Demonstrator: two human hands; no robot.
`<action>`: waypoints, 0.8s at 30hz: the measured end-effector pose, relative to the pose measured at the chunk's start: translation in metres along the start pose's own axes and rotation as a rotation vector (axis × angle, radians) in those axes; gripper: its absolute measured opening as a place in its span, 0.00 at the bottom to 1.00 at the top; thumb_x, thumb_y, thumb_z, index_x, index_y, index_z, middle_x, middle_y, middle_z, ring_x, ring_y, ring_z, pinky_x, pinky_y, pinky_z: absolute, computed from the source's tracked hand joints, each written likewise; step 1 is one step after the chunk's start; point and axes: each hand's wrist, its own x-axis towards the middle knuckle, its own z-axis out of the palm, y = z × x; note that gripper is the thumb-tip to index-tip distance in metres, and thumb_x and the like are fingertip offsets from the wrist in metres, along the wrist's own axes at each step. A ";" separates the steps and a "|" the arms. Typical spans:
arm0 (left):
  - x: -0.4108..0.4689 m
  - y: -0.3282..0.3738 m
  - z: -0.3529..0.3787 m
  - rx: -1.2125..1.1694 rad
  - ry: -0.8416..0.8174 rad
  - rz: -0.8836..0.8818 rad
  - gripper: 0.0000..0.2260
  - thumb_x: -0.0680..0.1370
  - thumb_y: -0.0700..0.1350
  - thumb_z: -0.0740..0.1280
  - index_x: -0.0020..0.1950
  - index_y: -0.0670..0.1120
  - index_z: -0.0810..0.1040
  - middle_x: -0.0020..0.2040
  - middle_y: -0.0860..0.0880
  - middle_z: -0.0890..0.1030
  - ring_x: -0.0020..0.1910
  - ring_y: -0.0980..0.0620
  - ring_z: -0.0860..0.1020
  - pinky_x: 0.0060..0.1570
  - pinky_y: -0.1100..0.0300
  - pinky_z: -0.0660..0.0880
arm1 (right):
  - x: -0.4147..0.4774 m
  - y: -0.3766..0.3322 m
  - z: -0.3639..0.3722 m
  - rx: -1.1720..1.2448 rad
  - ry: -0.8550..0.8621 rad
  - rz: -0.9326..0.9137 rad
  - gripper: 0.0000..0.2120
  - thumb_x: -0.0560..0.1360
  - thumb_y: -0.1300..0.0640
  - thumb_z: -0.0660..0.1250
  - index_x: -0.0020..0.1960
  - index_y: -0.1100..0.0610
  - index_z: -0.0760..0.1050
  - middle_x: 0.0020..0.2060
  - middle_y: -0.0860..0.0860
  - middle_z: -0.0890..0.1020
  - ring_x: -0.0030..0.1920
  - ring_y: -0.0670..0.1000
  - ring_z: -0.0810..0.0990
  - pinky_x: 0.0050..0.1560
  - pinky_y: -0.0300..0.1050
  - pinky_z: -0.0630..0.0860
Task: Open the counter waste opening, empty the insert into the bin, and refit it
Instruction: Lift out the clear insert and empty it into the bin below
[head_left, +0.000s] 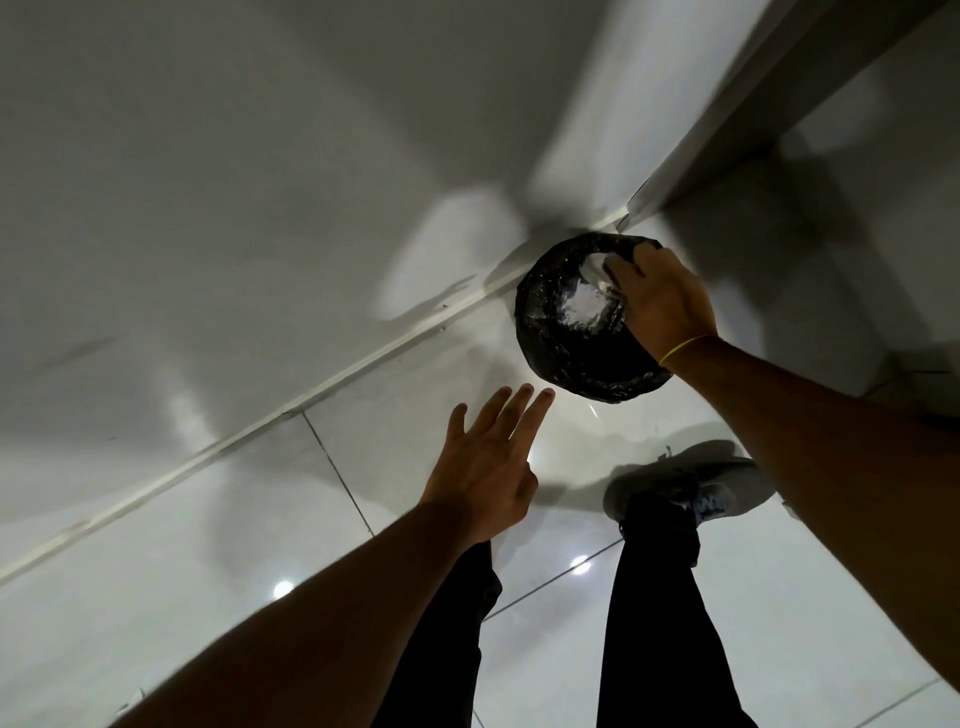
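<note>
A round bin lined with a black plastic bag (566, 358) stands on the floor against the wall base. White crumpled waste (574, 304) lies inside it. My right hand (662, 304) is over the bin's right side, its fingers curled on a pale, shiny object (597, 273) at the bin's mouth; this looks like the insert, mostly hidden by the hand. A thin yellow band circles that wrist. My left hand (485, 462) hovers open, fingers spread, just left of and below the bin, touching nothing.
Glossy white floor tiles (395, 431) meet a white wall (260, 182) along a pale skirting strip (311, 389). A counter or cabinet edge (737, 130) runs overhead at the upper right. My legs in dark trousers and a grey shoe (691, 493) stand right below the bin.
</note>
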 end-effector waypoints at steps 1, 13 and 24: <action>0.001 0.000 0.000 0.005 -0.002 0.000 0.44 0.82 0.49 0.66 0.86 0.54 0.37 0.89 0.46 0.54 0.87 0.43 0.54 0.79 0.29 0.61 | 0.001 0.000 0.001 0.016 0.001 -0.009 0.31 0.77 0.68 0.65 0.79 0.59 0.68 0.61 0.65 0.78 0.57 0.69 0.78 0.49 0.63 0.84; 0.005 0.007 -0.019 0.151 -0.024 0.071 0.49 0.80 0.42 0.70 0.85 0.65 0.38 0.89 0.42 0.49 0.87 0.39 0.51 0.79 0.28 0.60 | -0.002 0.004 0.008 0.041 -0.081 -0.115 0.37 0.76 0.72 0.62 0.82 0.49 0.66 0.57 0.65 0.76 0.49 0.68 0.80 0.46 0.62 0.83; 0.001 0.027 -0.128 0.318 -0.072 0.069 0.55 0.80 0.40 0.71 0.81 0.69 0.28 0.88 0.47 0.36 0.86 0.42 0.35 0.83 0.29 0.49 | -0.044 0.011 -0.083 1.317 -0.142 0.919 0.26 0.74 0.71 0.71 0.67 0.52 0.72 0.57 0.61 0.80 0.43 0.64 0.84 0.41 0.67 0.88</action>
